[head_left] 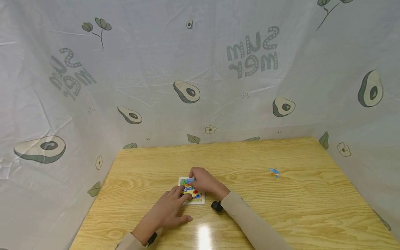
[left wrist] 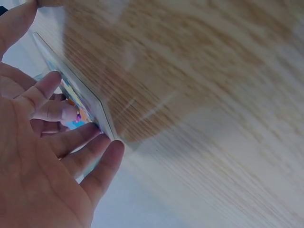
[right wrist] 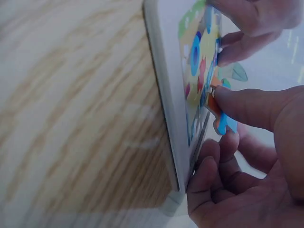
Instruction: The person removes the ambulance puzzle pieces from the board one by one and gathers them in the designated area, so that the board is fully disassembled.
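Note:
A small jigsaw puzzle board (head_left: 201, 200) with a white border and a colourful vehicle picture lies on the wooden table. My left hand (head_left: 170, 208) rests its fairly straight fingers on the board's left and lower part; in the left wrist view, fingertips (left wrist: 114, 149) touch its edge. My right hand (head_left: 204, 180) is at the board's upper right. In the right wrist view, its thumb and a finger pinch a blue-and-orange puzzle piece (right wrist: 221, 121), tilted up from the board's face. Other right fingers lie by the board's edge. Hands cover part of the picture.
Another blue-and-orange puzzle piece (head_left: 274, 172) lies apart on the table (head_left: 312, 201), to the right. A pale curtain (head_left: 150, 86) printed with avocados surrounds the table at the back and sides. A black device (head_left: 216, 206) sits at the right wrist.

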Tool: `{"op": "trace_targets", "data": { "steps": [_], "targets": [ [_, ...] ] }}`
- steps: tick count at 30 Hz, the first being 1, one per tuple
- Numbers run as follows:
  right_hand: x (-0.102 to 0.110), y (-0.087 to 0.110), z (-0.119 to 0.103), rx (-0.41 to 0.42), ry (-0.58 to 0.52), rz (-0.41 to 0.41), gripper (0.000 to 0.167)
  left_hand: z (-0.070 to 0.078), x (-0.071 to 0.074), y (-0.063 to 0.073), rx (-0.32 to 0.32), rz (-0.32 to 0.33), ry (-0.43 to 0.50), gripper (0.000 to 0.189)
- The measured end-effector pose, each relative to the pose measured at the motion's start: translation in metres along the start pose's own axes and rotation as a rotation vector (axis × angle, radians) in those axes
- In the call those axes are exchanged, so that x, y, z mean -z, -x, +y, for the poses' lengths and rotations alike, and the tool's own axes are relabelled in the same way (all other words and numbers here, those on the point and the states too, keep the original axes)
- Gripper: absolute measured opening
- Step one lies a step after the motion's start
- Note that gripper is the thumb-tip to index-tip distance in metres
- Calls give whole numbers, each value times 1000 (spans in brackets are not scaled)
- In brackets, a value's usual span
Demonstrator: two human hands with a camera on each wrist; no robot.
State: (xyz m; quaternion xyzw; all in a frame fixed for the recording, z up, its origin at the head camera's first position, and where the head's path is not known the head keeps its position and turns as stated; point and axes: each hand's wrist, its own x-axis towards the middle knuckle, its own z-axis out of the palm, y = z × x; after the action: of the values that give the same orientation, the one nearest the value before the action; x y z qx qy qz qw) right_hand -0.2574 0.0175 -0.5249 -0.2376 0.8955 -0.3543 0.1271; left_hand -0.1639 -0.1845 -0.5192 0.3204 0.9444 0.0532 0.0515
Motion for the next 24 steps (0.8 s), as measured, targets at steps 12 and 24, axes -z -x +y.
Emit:
{"op": "trace_targets", "data": {
  "steps": [12, 24],
  "targets": [
    [9, 8, 0, 49, -50, -3, 14, -1, -3, 2, 4, -13, 8, 58],
    [10, 15, 7, 35, -124, 44, 7, -1, -2, 4, 19, -32, 33, 58]
  ]
}}
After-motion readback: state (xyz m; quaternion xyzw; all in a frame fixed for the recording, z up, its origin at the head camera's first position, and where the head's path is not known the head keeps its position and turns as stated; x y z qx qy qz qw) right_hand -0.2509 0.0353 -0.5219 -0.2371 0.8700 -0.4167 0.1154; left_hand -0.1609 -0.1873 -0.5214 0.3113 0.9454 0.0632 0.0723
